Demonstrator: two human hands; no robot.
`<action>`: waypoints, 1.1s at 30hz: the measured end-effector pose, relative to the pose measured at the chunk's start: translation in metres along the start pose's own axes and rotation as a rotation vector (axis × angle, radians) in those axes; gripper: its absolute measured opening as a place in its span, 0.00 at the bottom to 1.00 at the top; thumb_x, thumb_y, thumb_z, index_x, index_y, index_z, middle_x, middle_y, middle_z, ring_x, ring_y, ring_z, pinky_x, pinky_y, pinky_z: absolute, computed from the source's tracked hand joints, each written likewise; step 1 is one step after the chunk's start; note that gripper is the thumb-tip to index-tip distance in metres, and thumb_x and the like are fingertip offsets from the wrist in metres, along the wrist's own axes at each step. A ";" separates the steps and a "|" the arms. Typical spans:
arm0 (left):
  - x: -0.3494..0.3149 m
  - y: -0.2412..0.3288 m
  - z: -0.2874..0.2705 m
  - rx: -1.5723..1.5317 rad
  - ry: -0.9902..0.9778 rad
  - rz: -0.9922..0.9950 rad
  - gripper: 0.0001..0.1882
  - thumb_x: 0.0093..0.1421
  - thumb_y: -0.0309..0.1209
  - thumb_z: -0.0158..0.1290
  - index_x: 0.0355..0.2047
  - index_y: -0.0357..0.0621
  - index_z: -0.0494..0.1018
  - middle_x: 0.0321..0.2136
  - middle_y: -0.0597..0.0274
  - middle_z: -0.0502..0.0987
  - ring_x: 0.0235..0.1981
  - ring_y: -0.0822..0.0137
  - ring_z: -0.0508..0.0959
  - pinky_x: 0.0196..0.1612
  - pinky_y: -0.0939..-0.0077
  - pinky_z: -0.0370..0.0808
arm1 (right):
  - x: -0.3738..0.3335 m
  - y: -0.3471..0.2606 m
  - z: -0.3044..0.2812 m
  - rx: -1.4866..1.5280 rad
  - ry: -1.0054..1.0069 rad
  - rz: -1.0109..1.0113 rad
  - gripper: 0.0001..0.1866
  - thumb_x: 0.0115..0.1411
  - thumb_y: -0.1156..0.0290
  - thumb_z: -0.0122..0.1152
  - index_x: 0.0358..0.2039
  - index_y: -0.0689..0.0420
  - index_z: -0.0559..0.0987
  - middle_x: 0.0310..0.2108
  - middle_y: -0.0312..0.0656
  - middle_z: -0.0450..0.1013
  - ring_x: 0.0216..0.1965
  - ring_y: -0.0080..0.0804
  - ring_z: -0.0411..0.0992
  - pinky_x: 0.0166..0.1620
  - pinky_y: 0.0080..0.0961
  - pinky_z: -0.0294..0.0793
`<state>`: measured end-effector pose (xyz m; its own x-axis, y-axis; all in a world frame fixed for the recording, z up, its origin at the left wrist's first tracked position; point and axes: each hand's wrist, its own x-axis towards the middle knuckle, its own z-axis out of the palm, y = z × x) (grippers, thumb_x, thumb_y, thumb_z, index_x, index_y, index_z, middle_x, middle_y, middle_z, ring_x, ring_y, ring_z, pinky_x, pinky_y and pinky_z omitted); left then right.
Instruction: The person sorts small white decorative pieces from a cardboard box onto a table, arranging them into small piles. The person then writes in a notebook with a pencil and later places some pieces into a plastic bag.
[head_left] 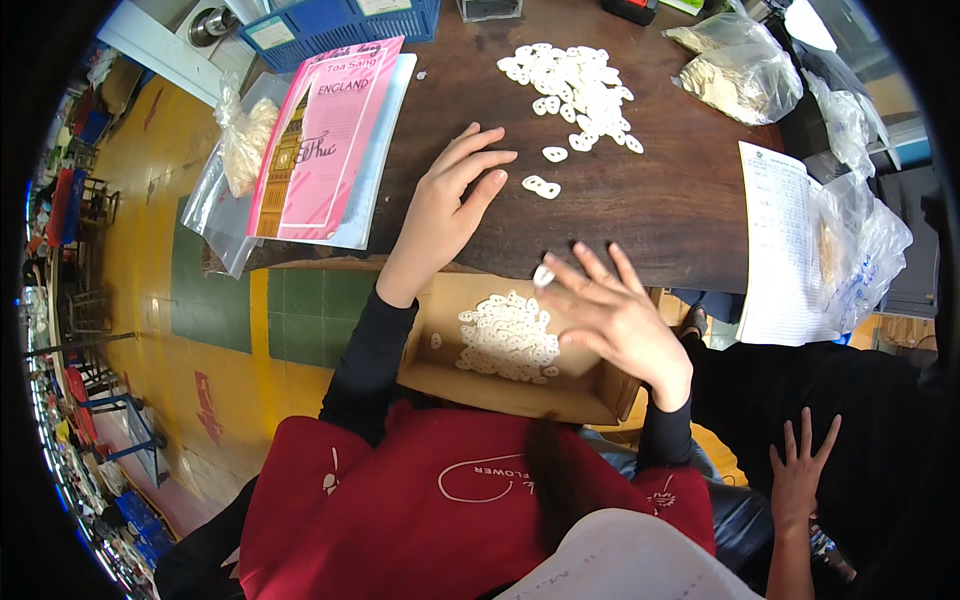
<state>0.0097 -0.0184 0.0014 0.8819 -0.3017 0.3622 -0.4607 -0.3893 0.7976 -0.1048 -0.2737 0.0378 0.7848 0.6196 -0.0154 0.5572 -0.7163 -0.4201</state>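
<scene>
Nearest you, a cardboard box point(440, 310) sits below the near edge of the desk point(680, 230), holding a pile of small white holed pieces point(510, 335). Your right hand point(632, 325) is over the box's right side, fingers spread and blurred; one loose white piece point(543, 275) shows at a fingertip, pinched or merely touching, cannot tell. Your left hand point(440, 210) is over the desk, fingers loosely parted, nothing seen in them. Step, as judged: bringing pieces off the desk into the box. Next move probably calls for drawing in the strays point(541, 187), then the far heap point(580, 90). Hard to make out: box floor under your right hand, anything beneath your left palm, the pieces' material.
</scene>
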 end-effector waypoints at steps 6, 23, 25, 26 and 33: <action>0.002 0.001 0.000 -0.039 0.002 -0.007 0.13 0.72 0.30 0.52 0.51 0.39 0.80 0.62 0.56 0.76 0.70 0.53 0.68 0.69 0.60 0.65 | 0.026 0.016 -0.008 0.272 0.126 -0.137 0.33 0.64 0.50 0.62 0.68 0.48 0.73 0.72 0.44 0.62 0.74 0.47 0.58 0.74 0.54 0.54; 0.000 -0.004 -0.009 -0.460 0.188 -0.179 0.13 0.76 0.29 0.48 0.49 0.34 0.79 0.50 0.59 0.82 0.53 0.71 0.78 0.60 0.77 0.71 | 0.074 0.050 -0.011 0.149 0.404 0.019 0.29 0.68 0.55 0.61 0.65 0.55 0.75 0.68 0.49 0.68 0.71 0.46 0.64 0.73 0.46 0.59; 0.000 -0.003 -0.010 -0.441 0.185 -0.185 0.14 0.76 0.30 0.48 0.49 0.34 0.79 0.50 0.58 0.82 0.54 0.70 0.78 0.61 0.75 0.70 | 0.087 0.053 -0.007 -0.017 0.427 0.086 0.28 0.67 0.55 0.61 0.63 0.56 0.76 0.66 0.48 0.70 0.70 0.43 0.65 0.72 0.44 0.61; 0.000 -0.003 -0.011 -0.426 0.182 -0.190 0.15 0.76 0.31 0.47 0.49 0.34 0.80 0.50 0.58 0.82 0.55 0.69 0.78 0.62 0.74 0.68 | 0.091 0.053 -0.005 -0.064 0.374 0.138 0.28 0.67 0.54 0.61 0.62 0.56 0.77 0.66 0.48 0.70 0.70 0.42 0.65 0.72 0.43 0.61; -0.001 -0.005 -0.008 -0.372 0.193 -0.173 0.13 0.75 0.31 0.49 0.49 0.34 0.80 0.47 0.59 0.83 0.51 0.70 0.79 0.58 0.76 0.72 | 0.056 0.017 0.010 -0.020 0.239 -0.026 0.31 0.62 0.52 0.65 0.63 0.52 0.77 0.67 0.40 0.70 0.70 0.36 0.65 0.72 0.46 0.61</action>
<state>0.0123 -0.0089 0.0015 0.9614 -0.0784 0.2637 -0.2692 -0.0700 0.9605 -0.0539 -0.2486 0.0210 0.8105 0.5463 0.2112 0.5817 -0.7088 -0.3990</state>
